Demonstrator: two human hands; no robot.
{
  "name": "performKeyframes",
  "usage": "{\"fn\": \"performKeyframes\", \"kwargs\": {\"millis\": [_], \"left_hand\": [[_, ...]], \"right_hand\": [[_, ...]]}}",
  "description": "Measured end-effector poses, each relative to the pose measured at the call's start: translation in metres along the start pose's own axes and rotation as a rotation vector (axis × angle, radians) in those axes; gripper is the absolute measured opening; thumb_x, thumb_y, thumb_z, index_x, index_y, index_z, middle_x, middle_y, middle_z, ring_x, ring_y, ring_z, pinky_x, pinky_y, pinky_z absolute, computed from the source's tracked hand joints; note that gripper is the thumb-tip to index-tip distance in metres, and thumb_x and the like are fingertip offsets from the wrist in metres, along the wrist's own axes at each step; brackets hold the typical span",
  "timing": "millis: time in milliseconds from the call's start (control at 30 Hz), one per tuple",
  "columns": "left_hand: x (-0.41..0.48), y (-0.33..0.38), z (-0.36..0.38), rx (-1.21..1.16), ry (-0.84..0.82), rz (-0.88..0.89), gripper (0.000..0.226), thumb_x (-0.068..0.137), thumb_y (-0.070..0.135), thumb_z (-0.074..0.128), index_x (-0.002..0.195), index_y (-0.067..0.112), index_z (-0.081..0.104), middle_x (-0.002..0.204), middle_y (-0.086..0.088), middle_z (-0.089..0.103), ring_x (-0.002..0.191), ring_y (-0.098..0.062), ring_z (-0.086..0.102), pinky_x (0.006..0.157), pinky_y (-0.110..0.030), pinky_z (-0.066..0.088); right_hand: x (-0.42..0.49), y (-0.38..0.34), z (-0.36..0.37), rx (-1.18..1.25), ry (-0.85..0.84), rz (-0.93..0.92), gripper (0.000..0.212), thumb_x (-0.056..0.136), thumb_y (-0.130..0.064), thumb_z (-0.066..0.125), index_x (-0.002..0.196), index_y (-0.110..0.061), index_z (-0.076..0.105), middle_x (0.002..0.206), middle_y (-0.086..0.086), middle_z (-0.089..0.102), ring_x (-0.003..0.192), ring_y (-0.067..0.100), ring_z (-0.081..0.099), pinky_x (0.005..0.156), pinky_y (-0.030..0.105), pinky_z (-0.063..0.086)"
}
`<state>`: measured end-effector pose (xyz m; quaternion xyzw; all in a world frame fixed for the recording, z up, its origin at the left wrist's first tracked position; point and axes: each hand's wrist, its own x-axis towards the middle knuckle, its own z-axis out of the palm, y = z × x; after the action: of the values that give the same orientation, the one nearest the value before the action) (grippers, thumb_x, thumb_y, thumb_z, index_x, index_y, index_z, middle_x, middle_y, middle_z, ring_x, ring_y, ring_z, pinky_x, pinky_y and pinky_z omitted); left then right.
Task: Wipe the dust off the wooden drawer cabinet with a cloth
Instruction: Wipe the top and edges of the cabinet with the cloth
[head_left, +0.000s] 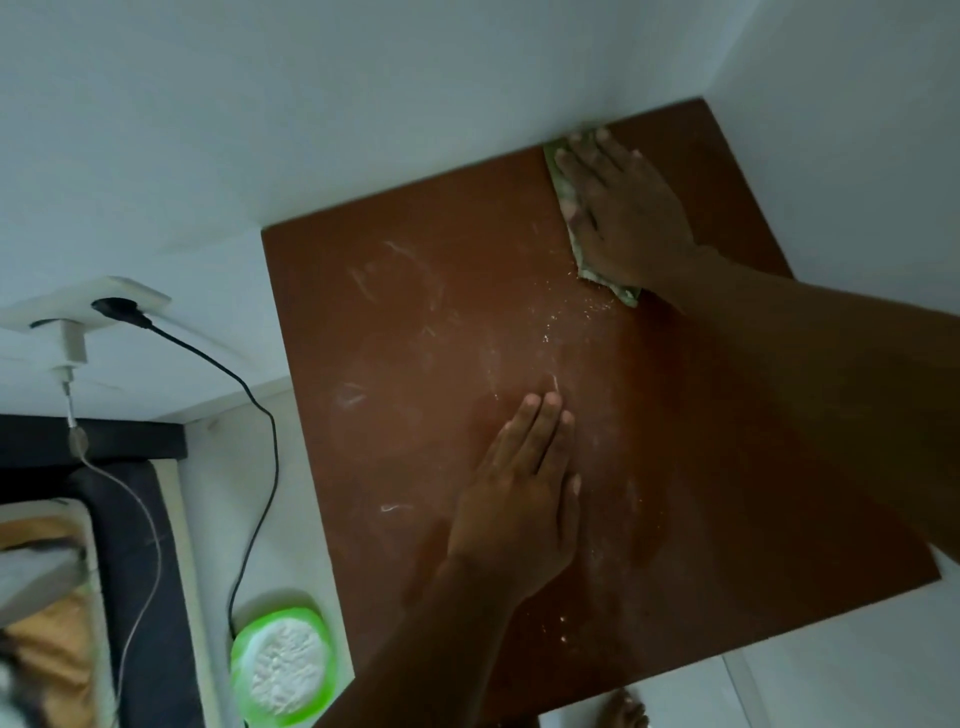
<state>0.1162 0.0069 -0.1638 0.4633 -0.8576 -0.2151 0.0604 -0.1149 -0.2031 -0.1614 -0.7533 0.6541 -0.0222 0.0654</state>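
On the dusty cabinet top (415, 322), both grips flat, fingers spread — right hand (623, 208) pressing the cloth (563, 182), left hand (519, 493) bare.

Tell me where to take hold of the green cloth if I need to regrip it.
Pinch the loose near corner of the green cloth, which sticks out below the right hand, probably coming from the cabinet top's open middle. The rest lies flat under that palm, and its far end sits against the wall.
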Motion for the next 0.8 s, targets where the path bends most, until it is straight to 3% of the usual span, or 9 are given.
{"fn": "performKeyframes", "kwargs": {"millis": [233,333,500,667,733,800], "left_hand": [[0.003,0.0,0.003,-0.034,-0.049,-0.021,0.059,0.104,0.037,0.027,0.156,0.01,0.033,0.167,-0.008,0.023,0.156,-0.023,0.013,0.121,-0.047,0.03],[0.004,0.004,-0.003,-0.003,-0.102,-0.044,0.065,0.101,0.04,0.015,0.159,0.012,0.026,0.169,-0.005,0.014,0.157,-0.02,0.005,0.124,-0.044,0.024],[0.01,0.013,-0.01,0.014,-0.139,-0.11,0.066,0.099,0.038,0.018,0.16,0.013,0.022,0.17,-0.004,0.008,0.157,-0.019,0.003,0.125,-0.044,0.02],[0.014,0.023,-0.02,0.054,-0.199,-0.165,0.058,0.106,0.029,0.028,0.161,0.012,0.018,0.171,-0.004,0.002,0.157,-0.02,0.001,0.125,-0.045,0.02],[0.014,0.027,-0.025,0.073,-0.231,-0.159,0.058,0.107,0.029,0.027,0.161,0.011,0.015,0.171,-0.006,0.001,0.157,-0.022,0.001,0.126,-0.043,0.015],[0.011,0.028,-0.031,0.082,-0.262,-0.143,0.058,0.108,0.031,0.025,0.161,0.011,0.014,0.171,-0.007,0.001,0.157,-0.023,0.001,0.127,-0.041,0.011]], "right_hand": [[-0.11,-0.018,0.007,-0.041,-0.07,-0.045,0.06,0.103,-0.039,0.02,0.159,-0.018,0.015,0.168,0.004,0.013,0.156,0.023,0.005,0.124,0.049,0.017],[-0.173,-0.026,0.009,-0.061,-0.078,-0.056,0.06,0.104,-0.039,0.02,0.16,-0.018,0.014,0.168,0.004,0.011,0.156,0.022,0.003,0.124,0.049,0.015],[-0.285,-0.039,0.014,-0.04,-0.099,-0.082,0.06,0.102,-0.035,0.027,0.159,-0.018,0.018,0.168,0.002,0.014,0.156,0.02,0.003,0.124,0.047,0.017],[-0.369,-0.05,0.025,0.209,-0.058,-0.154,0.067,0.087,-0.008,0.051,0.152,-0.016,0.037,0.162,0.002,0.031,0.153,0.022,0.022,0.12,0.046,0.032],[-0.391,-0.056,0.023,0.312,-0.044,-0.154,0.082,0.072,0.014,0.062,0.147,-0.014,0.046,0.158,0.002,0.038,0.152,0.02,0.026,0.118,0.04,0.035],[-0.409,-0.065,0.012,0.33,-0.126,-0.194,0.089,0.062,0.022,0.067,0.142,-0.014,0.053,0.153,0.001,0.046,0.149,0.016,0.031,0.113,0.031,0.04]]}}
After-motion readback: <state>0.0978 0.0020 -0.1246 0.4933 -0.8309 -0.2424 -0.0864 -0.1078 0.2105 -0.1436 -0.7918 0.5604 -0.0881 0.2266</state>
